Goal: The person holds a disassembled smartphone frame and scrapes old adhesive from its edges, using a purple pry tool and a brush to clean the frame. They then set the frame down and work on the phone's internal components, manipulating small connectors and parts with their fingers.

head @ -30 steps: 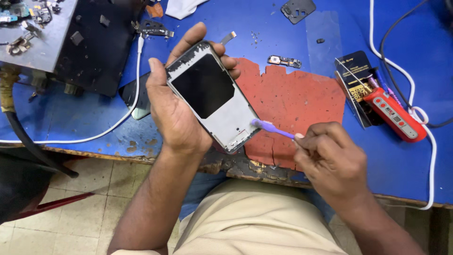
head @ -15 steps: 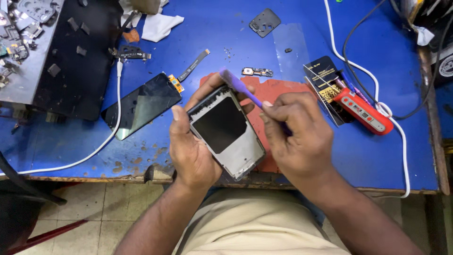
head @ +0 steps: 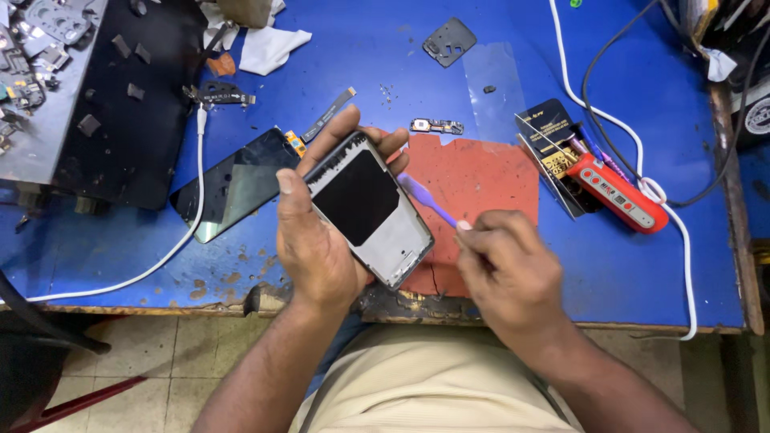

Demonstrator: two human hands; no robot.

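My left hand (head: 314, 240) grips an opened phone frame (head: 370, 210), silver with a black panel in its upper part, tilted above the blue table's front edge. My right hand (head: 509, 273) pinches a thin purple pry tool (head: 425, 198). The tool's flat tip lies against the frame's right edge, near my left fingertips. Beneath both hands lies a worn red mat (head: 489, 192).
A detached black screen (head: 237, 183) lies left of the frame on the blue table (head: 385, 72). A white cable (head: 180, 240) crosses it. A red tool (head: 618, 192) and a dark packet (head: 553, 144) sit right. Small parts, a black plate (head: 449, 40) and a black tray (head: 132, 104) lie behind.
My right hand has drawn back to the right, sliding the purple tool from the frame's top to its right edge. The frame in my left hand has stayed put.
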